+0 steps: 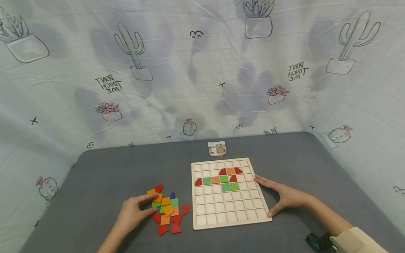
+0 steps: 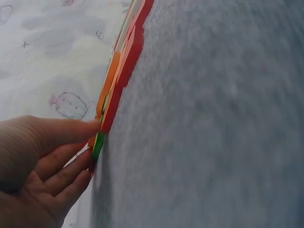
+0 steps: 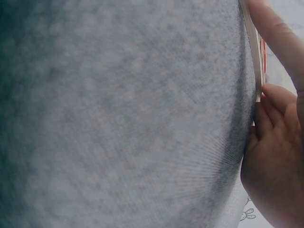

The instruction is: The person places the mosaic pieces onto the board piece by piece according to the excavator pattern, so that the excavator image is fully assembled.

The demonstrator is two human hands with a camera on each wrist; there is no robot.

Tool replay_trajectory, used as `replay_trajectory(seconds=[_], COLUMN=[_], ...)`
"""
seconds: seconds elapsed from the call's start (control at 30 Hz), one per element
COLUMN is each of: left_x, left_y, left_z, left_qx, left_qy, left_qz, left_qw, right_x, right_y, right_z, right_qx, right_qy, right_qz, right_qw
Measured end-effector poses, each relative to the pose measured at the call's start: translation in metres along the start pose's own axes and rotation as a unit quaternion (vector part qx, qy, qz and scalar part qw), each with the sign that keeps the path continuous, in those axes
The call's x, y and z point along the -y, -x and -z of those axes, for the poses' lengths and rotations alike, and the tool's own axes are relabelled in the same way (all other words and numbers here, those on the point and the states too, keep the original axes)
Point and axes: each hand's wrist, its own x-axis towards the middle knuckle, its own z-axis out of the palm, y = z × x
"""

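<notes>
My left hand (image 1: 133, 214) reaches into a loose heap of flat coloured tiles. Its thumb and fingers are spread apart around the heap's left side, near a green tile (image 1: 156, 204) and an orange tile (image 1: 157, 197). In the left wrist view the thumb tip lies close against a red tile (image 2: 116, 102); any grip is hidden. My right hand (image 1: 287, 197) touches the right edge of a wooden grid board (image 1: 222, 219), thumb near the lower corner, fingers higher up. Red, orange and green tiles sit in several upper cells, such as a green square (image 1: 234, 186).
A small printed pattern card (image 1: 217, 148) lies behind the board on the grey table (image 1: 117, 170). Red quarter-round tiles (image 1: 176, 228) and a blue tile (image 1: 173, 195) lie at the heap's edges. A cloth with cactus drawings (image 1: 174, 94) hangs around the table.
</notes>
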Motion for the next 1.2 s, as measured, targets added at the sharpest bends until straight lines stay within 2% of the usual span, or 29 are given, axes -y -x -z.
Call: replay_trajectory(seconds=[0.27,0.53,0.87,1.03,1.2], left_x=[-0.002,-0.006,-0.009,-0.009,-0.011], left_y=[-0.005,-0.016,-0.023,-0.025,-0.026], left_z=[-0.009,-0.018,-0.019,-0.018,-0.018], left_qx=[-0.026,-0.063,-0.054,-0.061,-0.065], left_qy=[-0.008,-0.029,-0.037,-0.041,-0.055], left_qz=[-0.010,-0.044,-0.065,-0.080,-0.072], left_qw=[0.9996,0.9966,0.9958,0.9941,0.9938], right_x=[-0.002,-0.003,-0.001,0.000,0.000], right_y=[0.000,0.000,0.000,0.000,0.000], right_z=[0.000,0.001,0.002,0.004,0.004], right_qx=[0.004,0.004,0.001,-0.001,-0.001], right_qy=[-0.003,-0.014,-0.011,-0.007,-0.003], right_qz=[0.000,0.004,0.003,0.002,0.001], right_qw=[1.0000,0.9999,0.9999,1.0000,1.0000])
